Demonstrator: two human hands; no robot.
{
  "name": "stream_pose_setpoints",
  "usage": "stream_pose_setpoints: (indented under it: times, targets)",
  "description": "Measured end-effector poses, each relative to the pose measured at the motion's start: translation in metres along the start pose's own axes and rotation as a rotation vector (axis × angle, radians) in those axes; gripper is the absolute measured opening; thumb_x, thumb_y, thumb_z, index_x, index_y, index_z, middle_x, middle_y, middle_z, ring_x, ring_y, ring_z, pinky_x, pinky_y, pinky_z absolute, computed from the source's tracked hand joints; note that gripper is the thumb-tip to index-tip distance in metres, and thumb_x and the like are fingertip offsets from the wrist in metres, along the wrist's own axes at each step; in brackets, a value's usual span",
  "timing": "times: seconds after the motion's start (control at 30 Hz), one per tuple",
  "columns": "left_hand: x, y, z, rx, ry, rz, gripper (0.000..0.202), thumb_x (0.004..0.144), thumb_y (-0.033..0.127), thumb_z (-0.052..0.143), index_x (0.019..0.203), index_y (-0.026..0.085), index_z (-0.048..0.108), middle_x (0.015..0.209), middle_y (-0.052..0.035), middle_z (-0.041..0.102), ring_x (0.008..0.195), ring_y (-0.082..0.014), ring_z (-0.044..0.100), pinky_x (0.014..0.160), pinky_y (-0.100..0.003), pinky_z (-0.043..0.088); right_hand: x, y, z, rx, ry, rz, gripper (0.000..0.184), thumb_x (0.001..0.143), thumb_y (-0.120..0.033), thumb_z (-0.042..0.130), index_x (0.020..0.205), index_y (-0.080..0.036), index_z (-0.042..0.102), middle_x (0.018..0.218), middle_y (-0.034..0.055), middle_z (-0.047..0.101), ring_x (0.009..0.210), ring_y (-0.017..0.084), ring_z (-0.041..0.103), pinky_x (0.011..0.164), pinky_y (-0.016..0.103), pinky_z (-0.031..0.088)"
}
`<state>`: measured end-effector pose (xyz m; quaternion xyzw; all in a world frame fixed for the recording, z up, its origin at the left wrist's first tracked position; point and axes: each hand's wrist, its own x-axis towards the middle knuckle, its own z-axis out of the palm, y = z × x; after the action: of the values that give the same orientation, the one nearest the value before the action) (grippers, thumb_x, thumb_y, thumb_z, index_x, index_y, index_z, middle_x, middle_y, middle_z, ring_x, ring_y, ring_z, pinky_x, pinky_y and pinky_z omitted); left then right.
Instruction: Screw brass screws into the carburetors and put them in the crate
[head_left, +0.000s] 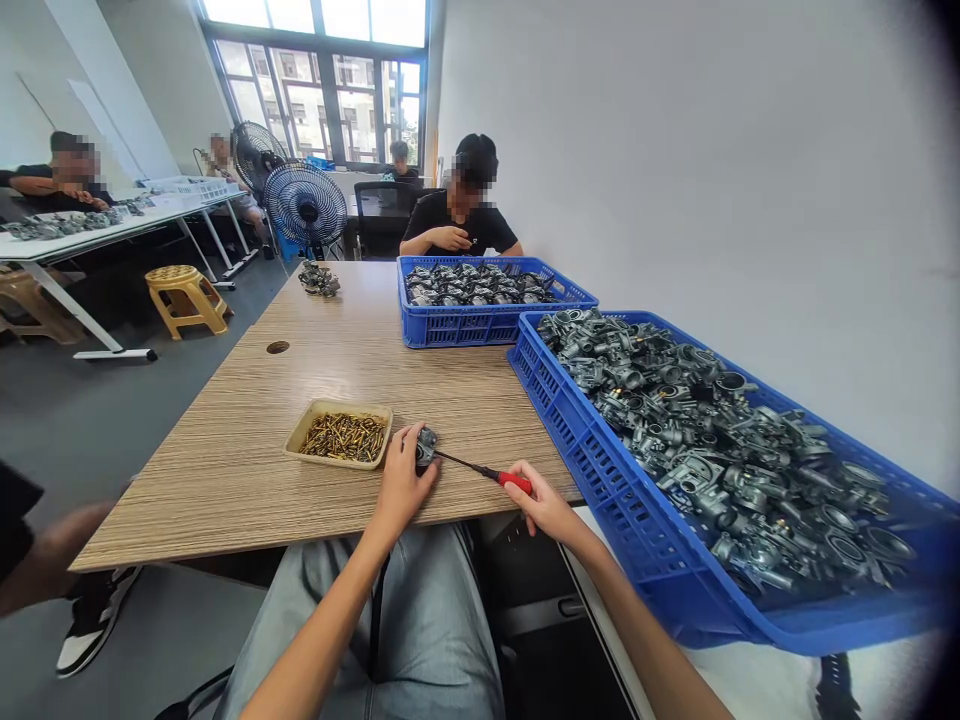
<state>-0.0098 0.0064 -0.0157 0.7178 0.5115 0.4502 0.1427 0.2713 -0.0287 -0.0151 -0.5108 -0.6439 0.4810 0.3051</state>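
My left hand [403,478] grips a small grey metal carburetor part [426,446] at the near edge of the wooden table [337,360]. My right hand [544,505] is closed on a red-handled screwdriver [491,473], whose thin shaft reaches left and its tip meets the part. Just left of my left hand lies a shallow tan tray [298,432] filled with small brass screws [343,437].
A big blue crate [592,450] of grey metal carburetor bodies sits at my right; a second blue crate [480,325] stands farther back. A person in black sits at the table's far end. A small pile of parts [319,279], fans, a yellow stool [186,298] and other workers are at the left.
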Motion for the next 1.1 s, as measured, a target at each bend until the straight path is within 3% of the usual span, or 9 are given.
stream_pose_setpoints:
  times: [0.17, 0.33, 0.57, 0.73, 0.97, 1.1]
  targets:
    - [-0.0002, 0.0011, -0.0004, -0.001, 0.002, -0.002, 0.066, 0.087, 0.017, 0.064, 0.147, 0.027, 0.04, 0.138, -0.0112, 0.05, 0.131, -0.0275, 0.051, 0.114, -0.046, 0.042, 0.0012, 0.0009, 0.0013, 0.053, -0.012, -0.017, 0.039, 0.097, -0.063, 0.047, 0.094, -0.024, 0.048, 0.064, -0.0108, 0.037, 0.038, 0.007, 0.038, 0.035, 0.021, 0.04]
    - [-0.0002, 0.0017, -0.0009, 0.013, -0.005, 0.002, 0.065, 0.087, 0.017, 0.064, 0.147, 0.026, 0.041, 0.138, -0.0115, 0.05, 0.13, -0.0274, 0.051, 0.114, -0.046, 0.042, -0.0004, -0.0001, -0.0002, 0.01, 0.002, -0.003, 0.036, 0.095, -0.059, 0.055, 0.102, -0.026, 0.044, 0.069, -0.0111, 0.043, 0.036, 0.006, 0.044, 0.034, 0.02, 0.036]
    - [0.0002, 0.0025, -0.0013, 0.0, -0.004, -0.003, 0.065, 0.087, 0.018, 0.064, 0.147, 0.027, 0.041, 0.138, -0.0113, 0.05, 0.131, -0.0281, 0.05, 0.115, -0.047, 0.041, 0.0013, 0.0025, 0.0012, 0.053, -0.018, 0.001, 0.04, 0.098, -0.064, 0.044, 0.093, -0.025, 0.046, 0.059, -0.0119, 0.035, 0.036, 0.008, 0.04, 0.035, 0.021, 0.039]
    - [0.0, 0.0014, -0.001, 0.003, -0.005, -0.006, 0.065, 0.086, 0.017, 0.064, 0.147, 0.027, 0.042, 0.138, -0.0111, 0.05, 0.13, -0.0279, 0.051, 0.114, -0.047, 0.042, 0.0004, 0.0022, -0.0003, 0.007, 0.003, 0.004, 0.039, 0.094, -0.062, 0.054, 0.104, -0.026, 0.045, 0.068, -0.0115, 0.044, 0.035, 0.006, 0.043, 0.033, 0.02, 0.036]
    - [0.0003, 0.0016, -0.0012, 0.007, -0.012, -0.009, 0.065, 0.087, 0.018, 0.065, 0.147, 0.026, 0.041, 0.138, -0.0115, 0.05, 0.131, -0.0276, 0.05, 0.115, -0.046, 0.041, 0.0017, 0.003, 0.001, 0.055, -0.01, -0.005, 0.038, 0.098, -0.062, 0.045, 0.092, -0.024, 0.046, 0.062, -0.0116, 0.037, 0.036, 0.007, 0.039, 0.035, 0.021, 0.04]
    - [0.0001, 0.0026, -0.002, 0.0, -0.013, -0.006, 0.065, 0.087, 0.017, 0.063, 0.147, 0.027, 0.041, 0.138, -0.0113, 0.049, 0.13, -0.0274, 0.051, 0.115, -0.046, 0.041, 0.0005, 0.0022, 0.0009, 0.018, -0.002, -0.006, 0.037, 0.096, -0.061, 0.052, 0.101, -0.025, 0.046, 0.066, -0.0117, 0.042, 0.035, 0.006, 0.041, 0.033, 0.021, 0.037]
